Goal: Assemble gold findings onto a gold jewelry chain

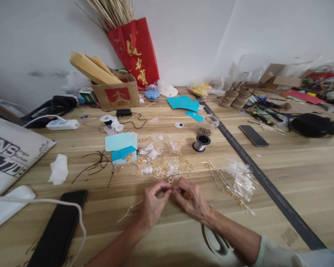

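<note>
My left hand (155,200) and my right hand (189,196) meet over the table, thumbs and fingertips pinched together. What lies between the fingers is too small to make out. A small gold-coloured ring (170,180) shows just above the fingertips. Beside my left wrist a thin silver chain (129,211) trails over the wood. Beyond the hands lie loose silver beads (172,169) and gold beads (139,161), some of them on or in clear bags. A spool of silver wire (201,143) stands behind the beads, and gold and silver chains (225,185) lie to the right.
Blue paper pieces (121,142) and black cords (98,167) lie left of the beads. A black phone (58,226) with a white cable (82,218) is at front left. Crumpled clear bags (241,178) and another phone (253,135) lie right. A cardboard box (114,92) stands at the back.
</note>
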A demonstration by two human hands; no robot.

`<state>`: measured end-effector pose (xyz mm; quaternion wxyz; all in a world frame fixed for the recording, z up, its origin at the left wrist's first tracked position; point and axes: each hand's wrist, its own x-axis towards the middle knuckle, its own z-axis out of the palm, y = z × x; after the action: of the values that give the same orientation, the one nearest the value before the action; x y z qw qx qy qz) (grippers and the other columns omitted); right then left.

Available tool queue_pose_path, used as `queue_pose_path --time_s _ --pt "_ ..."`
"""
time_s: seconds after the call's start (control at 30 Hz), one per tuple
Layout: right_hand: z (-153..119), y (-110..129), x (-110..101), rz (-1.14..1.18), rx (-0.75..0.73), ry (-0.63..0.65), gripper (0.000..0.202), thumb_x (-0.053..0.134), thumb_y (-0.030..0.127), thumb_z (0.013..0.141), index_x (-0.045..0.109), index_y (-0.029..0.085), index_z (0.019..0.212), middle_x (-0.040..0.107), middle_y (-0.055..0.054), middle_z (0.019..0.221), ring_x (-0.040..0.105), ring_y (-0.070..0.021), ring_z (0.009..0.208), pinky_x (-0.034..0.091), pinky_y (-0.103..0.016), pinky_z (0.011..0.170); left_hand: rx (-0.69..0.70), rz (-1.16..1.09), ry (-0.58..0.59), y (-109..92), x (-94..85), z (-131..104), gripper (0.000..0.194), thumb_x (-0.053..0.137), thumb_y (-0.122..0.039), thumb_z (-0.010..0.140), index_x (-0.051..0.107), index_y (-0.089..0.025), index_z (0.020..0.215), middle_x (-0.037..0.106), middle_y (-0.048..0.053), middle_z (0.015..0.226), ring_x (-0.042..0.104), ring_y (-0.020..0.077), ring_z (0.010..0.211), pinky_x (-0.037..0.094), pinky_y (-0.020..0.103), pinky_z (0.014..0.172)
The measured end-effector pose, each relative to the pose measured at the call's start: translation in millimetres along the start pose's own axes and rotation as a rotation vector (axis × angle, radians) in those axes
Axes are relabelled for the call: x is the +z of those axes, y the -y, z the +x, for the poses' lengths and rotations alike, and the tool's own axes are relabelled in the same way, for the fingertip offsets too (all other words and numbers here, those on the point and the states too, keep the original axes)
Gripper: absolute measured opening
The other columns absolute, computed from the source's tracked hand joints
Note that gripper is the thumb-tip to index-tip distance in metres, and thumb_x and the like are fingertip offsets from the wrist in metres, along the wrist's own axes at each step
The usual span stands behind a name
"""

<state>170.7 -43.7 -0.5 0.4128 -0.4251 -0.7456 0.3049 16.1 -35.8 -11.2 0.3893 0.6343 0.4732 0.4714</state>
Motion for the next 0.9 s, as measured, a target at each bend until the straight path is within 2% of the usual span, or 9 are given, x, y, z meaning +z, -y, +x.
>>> queue_pose_path --time_s 0.2,0.4,0.67,0.9 --pt "-2.5 -5.1 1.6 -0.052 -0.042 0.027 0.013 0.047 0.008 0.083 0.051 0.019 0.076 0.05 -0.001 0.07 0.048 -0.0122 0.061 0.036 -0.022 0.053 0.004 0.073 -0.031 4.2 1.6 -3.4 0.011 0.058 -0.008 0.07 0.067 -0.015 0.073 0.072 0.004 0.072 0.067 0.0162 0.067 0.053 0.025 0.066" --pt "-2.6 -4.0 1.7 -0.068 -0.028 0.025 0.012 0.047 0.01 0.085 0.051 0.019 0.077 0.049 0.0 0.07 0.048 -0.0117 0.06 0.036 -0.022 0.054 -0.008 0.045 -0.068 3.9 3.3 -4.5 0.007 0.059 -0.01 0.07 0.062 -0.016 0.07 0.069 0.003 0.068 0.066 0.015 0.065 0.055 0.024 0.065" --pt "-2.6 -2.2 1.1 -0.139 -0.022 0.025 0.013 0.046 0.012 0.086 0.05 0.019 0.075 0.047 0.0 0.068 0.047 -0.0114 0.057 0.033 -0.023 0.053 0.122 0.11 -0.062 2.3 2.6 -3.0 0.012 0.056 -0.009 0.072 0.06 -0.016 0.064 0.067 0.002 0.065 0.064 0.0138 0.062 0.051 0.023 0.062" --pt "-3.3 -3.2 1.8 -0.132 -0.02 0.035 0.014 0.045 0.012 0.087 0.048 0.019 0.074 0.047 0.0 0.069 0.046 -0.0112 0.057 0.033 -0.023 0.053 0.17 0.138 -0.069 1.5 0.7 -3.0 0.012 0.056 -0.007 0.073 0.062 -0.017 0.067 0.069 0.002 0.068 0.066 0.0144 0.064 0.052 0.023 0.063"
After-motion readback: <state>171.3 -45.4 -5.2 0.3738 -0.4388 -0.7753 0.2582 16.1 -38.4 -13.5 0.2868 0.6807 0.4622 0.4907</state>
